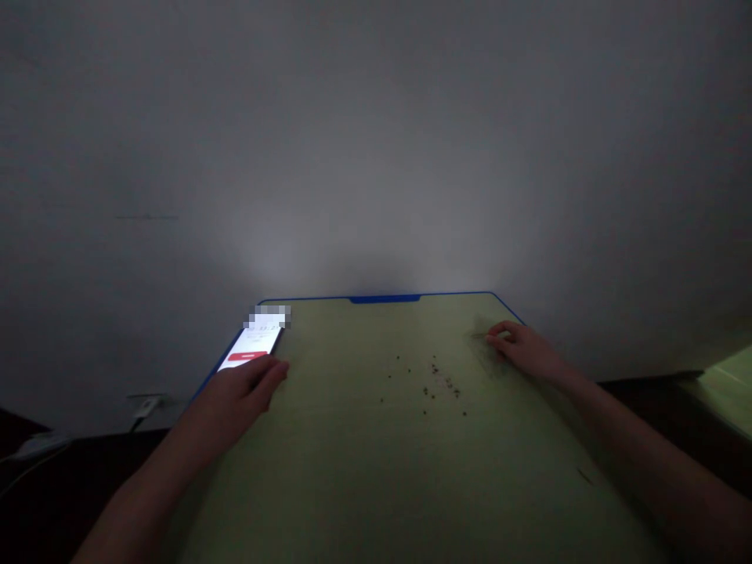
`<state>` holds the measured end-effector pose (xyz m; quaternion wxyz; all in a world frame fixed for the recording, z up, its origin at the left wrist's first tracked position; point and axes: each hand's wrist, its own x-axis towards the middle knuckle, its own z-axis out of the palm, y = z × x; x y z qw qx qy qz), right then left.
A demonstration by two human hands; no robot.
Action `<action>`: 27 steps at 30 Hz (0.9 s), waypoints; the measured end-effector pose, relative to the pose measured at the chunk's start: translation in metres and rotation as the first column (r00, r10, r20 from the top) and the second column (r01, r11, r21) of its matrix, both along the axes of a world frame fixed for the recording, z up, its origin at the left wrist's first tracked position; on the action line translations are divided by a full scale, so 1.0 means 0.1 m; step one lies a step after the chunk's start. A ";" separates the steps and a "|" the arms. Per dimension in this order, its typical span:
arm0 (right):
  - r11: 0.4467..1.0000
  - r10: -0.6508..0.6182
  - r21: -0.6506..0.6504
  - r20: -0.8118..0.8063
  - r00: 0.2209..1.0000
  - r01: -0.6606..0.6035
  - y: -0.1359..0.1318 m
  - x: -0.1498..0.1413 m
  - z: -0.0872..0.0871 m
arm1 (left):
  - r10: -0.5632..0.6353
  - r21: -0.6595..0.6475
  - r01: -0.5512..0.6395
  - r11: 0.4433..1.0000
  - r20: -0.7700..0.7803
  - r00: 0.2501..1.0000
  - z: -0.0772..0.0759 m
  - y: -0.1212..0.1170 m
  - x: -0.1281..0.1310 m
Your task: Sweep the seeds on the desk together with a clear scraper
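My left hand (250,388) rests at the left side of the pale table, its fingers loosely bent and nothing visible in them. It covers the near end of a phone (254,339) with a lit white screen and a red button. At the table's right side, my right hand (520,347) has its thumb and fingertips pinched together. They hold the edge of a thin, see-through piece (482,345), which looks like clear plastic but is too dim to name surely. Small dark bits (435,370) lie scattered on the table, left of my right hand.
The table (341,470) has a blue rim and a blue strip (385,298) at its far edge, against a grey wall (376,157). A thin dark mark (584,475) shows near the right edge. At lower left, a white plug (146,407) sits in the wall.
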<state>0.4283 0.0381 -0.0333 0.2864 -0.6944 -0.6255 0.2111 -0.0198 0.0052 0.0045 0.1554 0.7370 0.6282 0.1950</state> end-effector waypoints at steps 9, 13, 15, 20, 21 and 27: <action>0.999 -0.025 -0.039 -0.007 1.000 0.025 -0.72 0.20 0.05 | -0.012 -0.045 0.012 0.999 -0.009 1.000 0.03 -0.02 0.01; 0.996 -0.043 -0.076 0.023 0.999 0.045 -0.76 0.22 -0.01 | -0.007 -0.058 0.006 0.998 -0.013 1.000 0.06 -0.03 0.04; 0.996 -0.010 -0.085 0.060 0.998 0.015 -0.72 0.21 -0.01 | -0.011 -0.053 0.011 0.999 -0.009 1.000 0.05 -0.02 0.04; 0.985 0.165 -0.077 0.124 0.978 -0.157 -0.59 0.09 -0.02 | -0.003 -0.038 0.003 0.999 0.001 1.000 0.01 0.02 0.02; 0.979 0.197 -0.076 0.126 0.972 -0.189 -0.57 0.04 -0.02 | -0.003 -0.040 0.003 0.999 0.004 1.000 0.00 0.03 0.01; 0.938 0.340 -0.100 0.087 0.936 -0.332 -0.66 -0.41 0.01 | -0.029 -0.024 0.029 0.999 -0.004 1.000 -0.01 0.01 0.00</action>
